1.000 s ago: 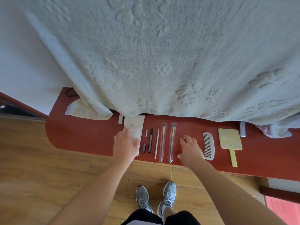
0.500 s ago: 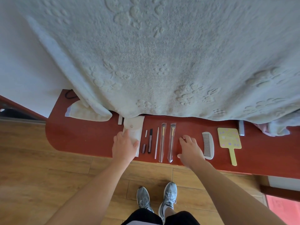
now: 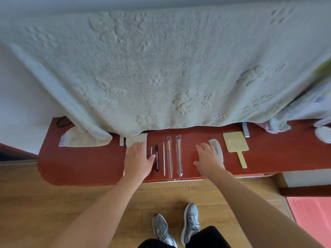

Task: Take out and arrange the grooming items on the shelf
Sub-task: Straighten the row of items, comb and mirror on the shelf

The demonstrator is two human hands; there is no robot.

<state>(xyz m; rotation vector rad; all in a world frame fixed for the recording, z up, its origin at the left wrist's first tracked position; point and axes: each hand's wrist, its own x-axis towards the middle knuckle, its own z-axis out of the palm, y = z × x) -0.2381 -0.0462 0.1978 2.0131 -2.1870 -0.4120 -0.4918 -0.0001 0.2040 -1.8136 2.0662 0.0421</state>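
Note:
On the red-brown shelf [image 3: 86, 165] lie grooming items in a row. My left hand [image 3: 138, 160] rests flat on a white pouch [image 3: 137, 139], its thumb beside a dark pencil [image 3: 157, 158]. Right of that come a thin white stick [image 3: 163, 158] and two brushes in clear sleeves [image 3: 169, 156] [image 3: 178, 154]. My right hand [image 3: 208, 158] lies flat on the shelf with fingers spread, partly over the white comb [image 3: 217, 149]. A yellow hand mirror [image 3: 236, 144] lies further right.
A pale fleece blanket [image 3: 161, 68] hangs over the shelf's back edge. A folded cream cloth [image 3: 80, 140] lies at the left, a grey bar [image 3: 245, 130] and a white round thing [image 3: 324, 134] at the right. Wooden floor and my grey shoes [image 3: 177, 228] are below.
The camera has tilted up and to the right, showing more of the blanket. Both hands stay flat on the shelf; my right hand has shifted slightly towards the comb.

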